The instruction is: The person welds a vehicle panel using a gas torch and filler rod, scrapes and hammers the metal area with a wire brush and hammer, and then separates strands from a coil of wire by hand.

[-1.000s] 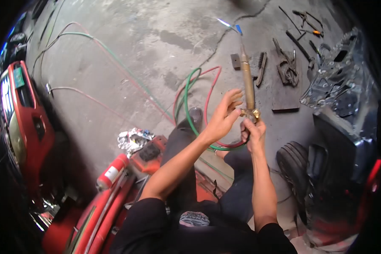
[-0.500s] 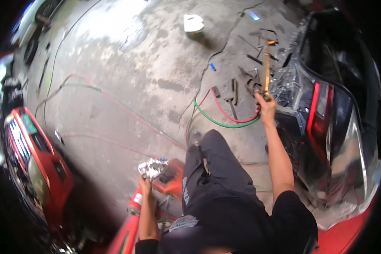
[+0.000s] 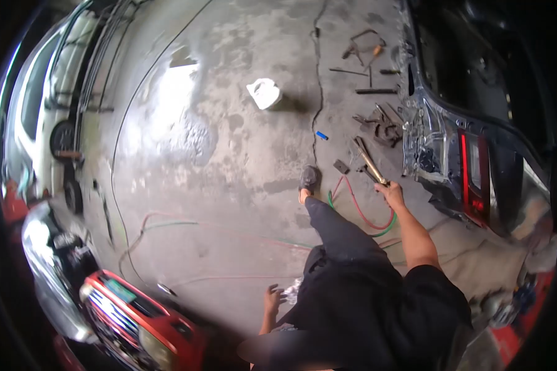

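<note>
My right hand (image 3: 392, 194) is closed round the valve end of a brass torch (image 3: 374, 168), which points up and left above the floor. Red (image 3: 356, 204) and green hoses loop below it. No flame shows at its tip. Low in the view, my left hand (image 3: 272, 299) has its fingers apart beside crumpled silvery foil (image 3: 293, 290); my body partly covers the foil. A small dark block (image 3: 341, 166) lies left of the torch, and a blue piece (image 3: 322, 135) is further up.
Clamps and pliers (image 3: 385, 128) lie beyond the torch, with rods (image 3: 376, 91) above them. A dark car body part with a red light (image 3: 474, 176) stands right. A white-topped container (image 3: 265, 94) is on the floor. A red bumper (image 3: 145, 315) is lower left.
The view has swung round. My left hand has left the torch, reached down to the foil, and now shows its fingers apart. My right hand still holds the torch; its earlier flame no longer shows.
</note>
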`<state>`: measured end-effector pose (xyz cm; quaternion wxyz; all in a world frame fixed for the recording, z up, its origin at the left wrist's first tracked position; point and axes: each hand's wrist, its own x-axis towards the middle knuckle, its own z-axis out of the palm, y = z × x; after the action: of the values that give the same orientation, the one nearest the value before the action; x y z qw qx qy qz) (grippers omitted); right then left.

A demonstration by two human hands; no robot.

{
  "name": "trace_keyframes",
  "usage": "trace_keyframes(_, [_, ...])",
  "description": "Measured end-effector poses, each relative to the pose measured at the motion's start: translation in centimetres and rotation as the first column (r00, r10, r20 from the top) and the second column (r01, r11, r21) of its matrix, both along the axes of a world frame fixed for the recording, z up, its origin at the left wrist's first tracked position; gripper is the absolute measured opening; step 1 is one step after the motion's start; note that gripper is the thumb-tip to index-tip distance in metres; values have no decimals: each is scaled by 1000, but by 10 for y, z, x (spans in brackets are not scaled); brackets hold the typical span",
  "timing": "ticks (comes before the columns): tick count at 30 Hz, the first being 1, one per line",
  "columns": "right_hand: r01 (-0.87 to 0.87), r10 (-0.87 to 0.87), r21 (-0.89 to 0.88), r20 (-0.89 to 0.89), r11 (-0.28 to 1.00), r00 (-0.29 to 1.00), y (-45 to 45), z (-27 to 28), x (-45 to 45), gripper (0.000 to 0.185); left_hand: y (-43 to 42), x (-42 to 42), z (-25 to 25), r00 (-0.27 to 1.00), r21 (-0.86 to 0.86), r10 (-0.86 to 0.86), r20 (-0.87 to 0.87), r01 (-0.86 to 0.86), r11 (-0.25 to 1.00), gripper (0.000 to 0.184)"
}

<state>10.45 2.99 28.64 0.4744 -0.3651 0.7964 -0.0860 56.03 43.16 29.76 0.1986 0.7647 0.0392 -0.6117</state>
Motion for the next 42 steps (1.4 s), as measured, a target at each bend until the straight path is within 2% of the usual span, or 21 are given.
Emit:
trace_keyframes(1, [-53, 46, -87, -77, 995, 996, 14, -36, -12, 31, -19, 21, 2, 994, 15, -89, -58, 90, 996, 47])
trace_keyframes(2, [-21, 18, -24, -89, 999, 996, 26, -39, -13, 33, -54, 47, -1, 977, 1, -204, -62, 204, 979, 45])
trace_keyframes(4, [24, -19, 47, -109, 999, 994, 14, -35, -8, 36, -143, 97, 7, 981, -108, -191, 28, 193, 975, 43])
trace_keyframes(5, [83, -68, 147, -107, 986, 992, 7, -17, -2, 45, -181, 118, 9, 986, -190, -117, 117, 138, 972, 42])
trace_keyframes(6, [67, -51, 136, -113, 988, 992, 5, -11, -3, 45, -222, 132, 8, 980, -280, -33, 194, 87, 956, 41])
trace_keyframes(8, [45, -32, 111, -116, 993, 993, 10, -7, -1, 47, -321, 135, 51, 950, -339, -135, 282, 230, 912, 39])
trace_keyframes(11, [-18, 20, 24, -122, 1000, 992, 14, 6, 10, 47, -425, 135, 72, 916, -391, -341, 211, 399, 829, 38])
trace_keyframes(13, [131, -131, -1, -22, 991, 991, 7, 26, 33, 40, -477, 128, 71, 797, -383, -559, 230, 602, 700, 37])
trace_keyframes(16, [354, -350, -81, 55, 932, 935, 21, 34, 68, 42, -538, 99, 76, 486, -345, -826, 286, 856, 384, 33])
trace_keyframes(18, [524, -519, -151, 75, 838, 852, 18, 58, 106, 46, -565, 107, 41, 149, -436, -876, 459, 897, -76, 31])
trace_keyframes(20, [515, -532, -277, 17, 811, 846, 42, 36, 132, 47, -601, 96, 31, -140, -407, -751, 646, 768, -494, 31])
trace_keyframes(21, [510, -549, -341, -20, 789, 836, 49, 26, 149, 49, -623, 92, 27, -228, -400, -743, 629, 725, -561, 31])
trace_keyframes(22, [606, -645, -329, -13, 725, 764, 51, 28, 174, 49, -645, 92, 25, -323, -391, -726, 608, 674, -627, 32])
trace_keyframes(24, [747, -786, -297, -24, 595, 617, 48, 62, 208, 49, -684, 85, 26, -473, -375, -669, 573, 575, -727, 34])
trace_keyframes(28, [950, -972, -233, 60, 207, 227, 37, 88, 284, 52, -752, 94, 45, -664, -302, -496, 560, 394, -868, 38])
trace_keyframes(31, [978, -993, -194, 95, -82, -65, 18, 123, 319, 51, -784, 98, 36, -746, -286, -330, 578, 194, -938, 37])
trace_keyframes(34, [900, -932, -266, 212, -345, -294, 30, 101, 344, 54, -794, 60, 47, -829, -241, -233, 508, 122, -963, 34])
trace_keyframes(37, [854, -915, -328, 151, -404, -375, 58, 74, 346, 57, -797, 35, 44, -800, -345, -331, 501, 167, -924, 33])
trace_keyframes(38, [775, -874, -407, 193, -484, -445, 61, 63, 349, 57, -807, 36, 52, -811, -354, -318, 491, 148, -924, 33])
trace_keyframes(40, [634, -731, -364, 336, -682, -594, 49, 88, 330, 55, -810, 1, 68, -815, -394, -305, 493, 103, -913, 33])
trace_keyframes(42, [540, -663, -386, 381, -748, -645, 56, 81, 325, 53, -833, -27, 89, -915, -420, -390, 107, 314, -852, 31])
